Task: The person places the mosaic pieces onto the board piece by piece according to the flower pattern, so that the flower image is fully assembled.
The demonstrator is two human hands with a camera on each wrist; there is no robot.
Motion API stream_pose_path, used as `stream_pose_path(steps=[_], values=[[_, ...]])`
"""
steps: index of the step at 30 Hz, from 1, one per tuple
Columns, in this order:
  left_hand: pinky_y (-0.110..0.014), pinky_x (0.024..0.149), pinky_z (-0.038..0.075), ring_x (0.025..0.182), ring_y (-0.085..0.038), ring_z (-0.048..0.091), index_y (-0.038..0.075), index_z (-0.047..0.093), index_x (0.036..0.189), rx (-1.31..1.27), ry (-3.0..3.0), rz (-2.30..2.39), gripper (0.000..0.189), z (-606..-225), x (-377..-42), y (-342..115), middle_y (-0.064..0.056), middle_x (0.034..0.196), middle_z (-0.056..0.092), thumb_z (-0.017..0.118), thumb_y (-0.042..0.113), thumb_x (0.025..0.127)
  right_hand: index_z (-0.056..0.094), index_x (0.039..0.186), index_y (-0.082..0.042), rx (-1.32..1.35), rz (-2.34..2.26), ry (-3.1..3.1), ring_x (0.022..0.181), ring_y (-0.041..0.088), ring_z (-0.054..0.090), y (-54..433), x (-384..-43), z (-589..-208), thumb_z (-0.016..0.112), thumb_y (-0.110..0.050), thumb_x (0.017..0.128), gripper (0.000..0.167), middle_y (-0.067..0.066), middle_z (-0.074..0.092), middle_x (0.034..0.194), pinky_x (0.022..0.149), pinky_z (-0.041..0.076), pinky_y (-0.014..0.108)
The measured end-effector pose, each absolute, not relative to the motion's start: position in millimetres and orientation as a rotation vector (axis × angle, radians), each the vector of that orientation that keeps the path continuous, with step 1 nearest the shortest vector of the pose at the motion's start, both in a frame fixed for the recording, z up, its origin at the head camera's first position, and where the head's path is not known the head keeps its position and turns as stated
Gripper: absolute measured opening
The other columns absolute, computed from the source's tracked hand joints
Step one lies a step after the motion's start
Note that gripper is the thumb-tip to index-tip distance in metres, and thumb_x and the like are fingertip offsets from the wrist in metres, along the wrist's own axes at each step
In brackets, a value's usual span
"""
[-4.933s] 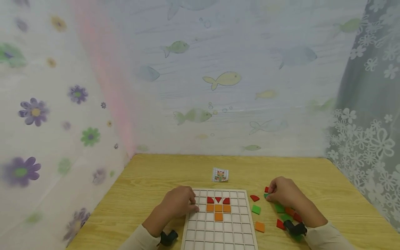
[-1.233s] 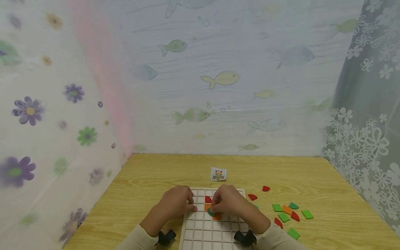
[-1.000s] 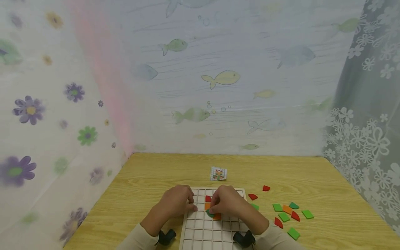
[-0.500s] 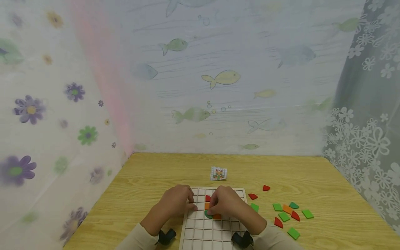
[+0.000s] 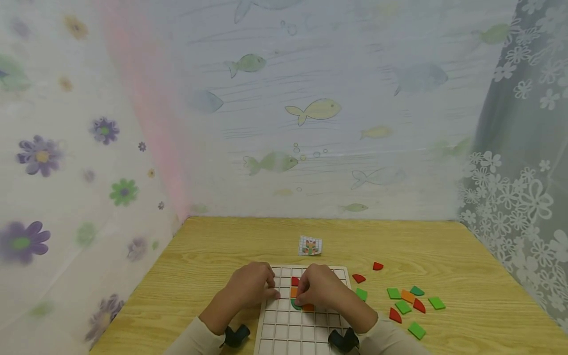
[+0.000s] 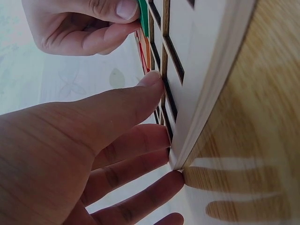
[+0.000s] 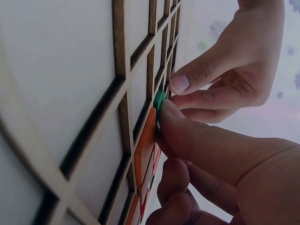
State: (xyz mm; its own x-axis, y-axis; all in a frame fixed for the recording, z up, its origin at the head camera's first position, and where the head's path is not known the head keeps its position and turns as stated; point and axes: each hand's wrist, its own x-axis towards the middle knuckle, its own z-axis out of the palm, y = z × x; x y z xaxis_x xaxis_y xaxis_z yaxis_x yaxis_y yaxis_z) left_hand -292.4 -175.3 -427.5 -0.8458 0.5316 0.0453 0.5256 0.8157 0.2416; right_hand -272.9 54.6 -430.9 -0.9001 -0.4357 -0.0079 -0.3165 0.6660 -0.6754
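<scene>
My right hand [image 5: 323, 287] pinches a dark green quarter-circle tile [image 5: 295, 305] at a cell of the wooden grid board [image 5: 281, 333]. Close up in the right wrist view, the thumb lies on the green tile [image 7: 158, 104], right beside an orange square tile [image 7: 146, 143]. My left hand [image 5: 249, 287] rests at the board's left edge. Its thumb touches the grid in the left wrist view, and its extended fingers [image 6: 136, 159] meet the board's side. A red tile [image 5: 295, 281] and an orange tile [image 5: 295, 292] lie above the green one; my right hand hides other tiles.
Loose green, red and orange tiles, such as a green square [image 5: 416, 331] and a red quarter-circle [image 5: 395, 315], lie right of the board. A small pattern card [image 5: 310, 245] sits beyond the board on the wooden table [image 5: 213, 246].
Since the oldest frame my right hand has come left from the loose tiles to the board with the green tile. Lately that tile shifted slightly left into its cell; my left hand stayed put.
</scene>
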Motion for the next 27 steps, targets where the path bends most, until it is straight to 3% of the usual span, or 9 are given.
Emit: stream_pose_path(steps=[27], values=[[-0.027,0.066,0.055,0.093,-0.015,0.069,0.023,0.082,0.08,0.903,2.95,0.407,0.019,-426,-293,-177,0.008,0.107,0.071,0.086,0.041,0.085,0.075,0.066,-0.019,-0.613,-0.994,2.781,0.063,0.009,0.055,55,-270,-420,0.091,-0.017,0.079,0.021,-0.012,0.065,0.063,0.057,0.047,0.028]])
